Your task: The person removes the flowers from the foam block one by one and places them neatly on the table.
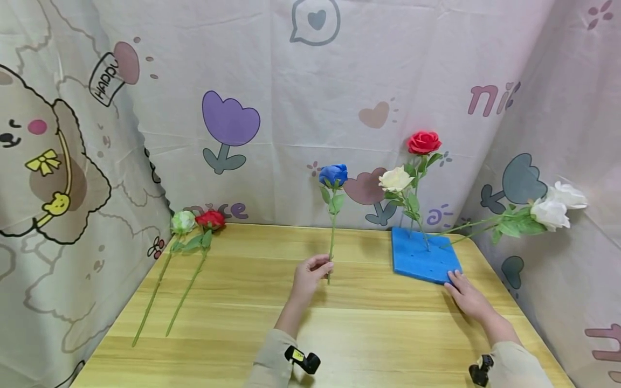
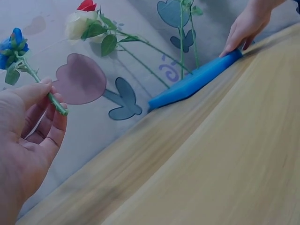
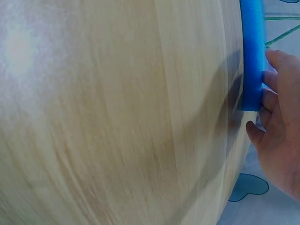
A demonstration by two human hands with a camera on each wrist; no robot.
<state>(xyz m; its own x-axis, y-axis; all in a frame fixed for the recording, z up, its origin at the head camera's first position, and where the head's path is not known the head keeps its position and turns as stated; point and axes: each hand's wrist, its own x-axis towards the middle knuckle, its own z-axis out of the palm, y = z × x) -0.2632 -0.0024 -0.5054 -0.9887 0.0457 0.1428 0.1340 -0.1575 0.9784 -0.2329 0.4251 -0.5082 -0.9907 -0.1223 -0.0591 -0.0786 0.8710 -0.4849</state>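
Beige sleeves (image 1: 273, 358), nearest the viewer, extend toward the blue block (image 1: 419, 264), each bearing a small black camera (image 1: 304, 360); left of the block, the left hand (image 1: 308, 280) pinches the blue rose (image 1: 333, 175) low on its stem, bloom uppermost, cut end projecting below the fingers; at the block's near right corner, the right hand (image 1: 470, 299) rests with fingers extended, holding no flower; on the block stand a red rose (image 1: 424, 143) and a cream rose (image 1: 395, 179), while two white roses (image 1: 550, 214) lean out past its right side; far left of the block, a pale green rose (image 1: 184, 222) and a second red rose (image 1: 211, 219) lie on the table (image 1: 368, 334); the step in hand is judged to be bringing the blue rose to the block, which the right hand seems to steady; the next move would call for an upright stem over a free spot on the block, then a firm push downward
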